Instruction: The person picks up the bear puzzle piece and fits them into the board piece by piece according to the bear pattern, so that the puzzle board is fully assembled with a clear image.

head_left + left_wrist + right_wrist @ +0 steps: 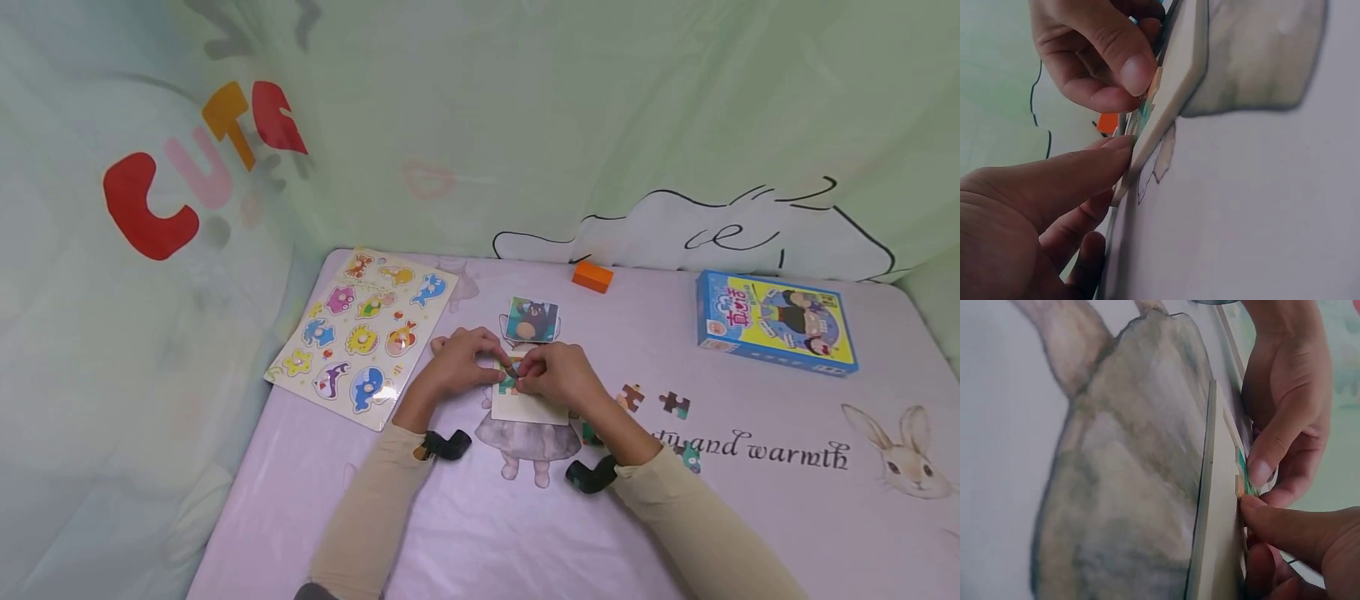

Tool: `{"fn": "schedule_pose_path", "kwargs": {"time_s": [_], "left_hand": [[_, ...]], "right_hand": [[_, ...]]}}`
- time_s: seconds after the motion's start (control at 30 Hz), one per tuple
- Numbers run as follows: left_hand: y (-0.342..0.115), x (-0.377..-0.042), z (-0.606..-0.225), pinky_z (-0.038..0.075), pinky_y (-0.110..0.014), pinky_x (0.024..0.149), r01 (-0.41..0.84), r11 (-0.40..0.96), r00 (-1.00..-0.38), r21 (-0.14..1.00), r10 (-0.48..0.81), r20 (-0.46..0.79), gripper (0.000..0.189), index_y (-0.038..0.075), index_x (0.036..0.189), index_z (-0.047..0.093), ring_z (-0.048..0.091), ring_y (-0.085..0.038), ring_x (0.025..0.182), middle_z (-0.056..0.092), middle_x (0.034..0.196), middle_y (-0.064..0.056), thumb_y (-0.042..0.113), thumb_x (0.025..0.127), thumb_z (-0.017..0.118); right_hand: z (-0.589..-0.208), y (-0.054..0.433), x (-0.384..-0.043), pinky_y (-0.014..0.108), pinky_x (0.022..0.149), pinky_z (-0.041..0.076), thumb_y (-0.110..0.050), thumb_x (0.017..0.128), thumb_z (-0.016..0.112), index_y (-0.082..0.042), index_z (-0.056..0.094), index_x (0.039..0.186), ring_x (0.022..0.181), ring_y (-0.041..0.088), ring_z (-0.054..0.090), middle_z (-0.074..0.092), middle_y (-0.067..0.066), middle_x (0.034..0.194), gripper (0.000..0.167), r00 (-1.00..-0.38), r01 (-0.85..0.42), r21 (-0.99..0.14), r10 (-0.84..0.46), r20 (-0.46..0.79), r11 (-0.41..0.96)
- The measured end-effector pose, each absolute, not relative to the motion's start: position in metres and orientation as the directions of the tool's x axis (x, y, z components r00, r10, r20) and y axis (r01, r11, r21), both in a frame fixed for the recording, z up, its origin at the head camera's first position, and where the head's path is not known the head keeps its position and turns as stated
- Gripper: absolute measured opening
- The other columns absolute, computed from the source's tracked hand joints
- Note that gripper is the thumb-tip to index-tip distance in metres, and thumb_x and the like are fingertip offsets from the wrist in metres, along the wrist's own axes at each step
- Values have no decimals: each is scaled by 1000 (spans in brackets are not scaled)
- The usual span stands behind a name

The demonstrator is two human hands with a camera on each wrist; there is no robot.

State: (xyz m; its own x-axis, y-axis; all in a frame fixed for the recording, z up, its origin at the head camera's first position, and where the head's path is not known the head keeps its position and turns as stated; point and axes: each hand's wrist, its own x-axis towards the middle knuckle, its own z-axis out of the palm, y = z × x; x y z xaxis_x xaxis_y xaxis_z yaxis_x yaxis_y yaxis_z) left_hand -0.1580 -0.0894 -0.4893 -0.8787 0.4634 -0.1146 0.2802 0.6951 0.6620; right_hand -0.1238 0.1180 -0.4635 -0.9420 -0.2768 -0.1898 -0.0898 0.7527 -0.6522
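A pale puzzle board (531, 410) lies in front of me with a few coloured jigsaw pieces in its upper left part. Over those pieces, my right hand (558, 372) pinches a small dark jigsaw piece (513, 372) between thumb and fingers. My left hand (463, 362) comes in from the other side, its thumb (1110, 153) and bent fingers at the board's left edge and the pieces. Whether it pinches anything is hidden. Loose jigsaw pieces (677, 404) lie right of the board, some partly behind my right forearm. Just beyond the board is a bear picture card (532, 320).
To the left lies a sea-animal knob puzzle (352, 342). At the back sits an orange block (592, 277). A blue and yellow box (777, 323) stands at the right. Curtains rise behind the table (480, 533), whose cloth has printed animals and lettering.
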Motion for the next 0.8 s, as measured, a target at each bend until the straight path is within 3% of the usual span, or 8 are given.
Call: {"fn": "schedule_pose_path", "kwargs": {"time_s": [0.4, 0.8], "left_hand": [[-94, -158, -487, 20, -57, 99, 311, 663, -850, 681, 515, -113, 11, 29, 86, 80, 50, -22, 117, 64, 121, 9, 28, 78, 88], [-94, -157, -484, 20, -56, 97, 320, 661, -847, 678, 521, -107, 12, 29, 86, 82, 49, -22, 116, 63, 120, 9, 31, 77, 89]], "right_hand": [[-464, 118, -127, 29, 72, 42, -21, 83, 85, -16, 83, 92, 86, 18, 61, 78, -3, 85, 10, -945, -113, -649, -282, -162, 752], [-459, 117, -132, 29, 70, 44, -27, 83, 86, -19, 82, 93, 86, 18, 62, 77, -5, 85, 13, -943, -100, -609, -270, -193, 787]]}}
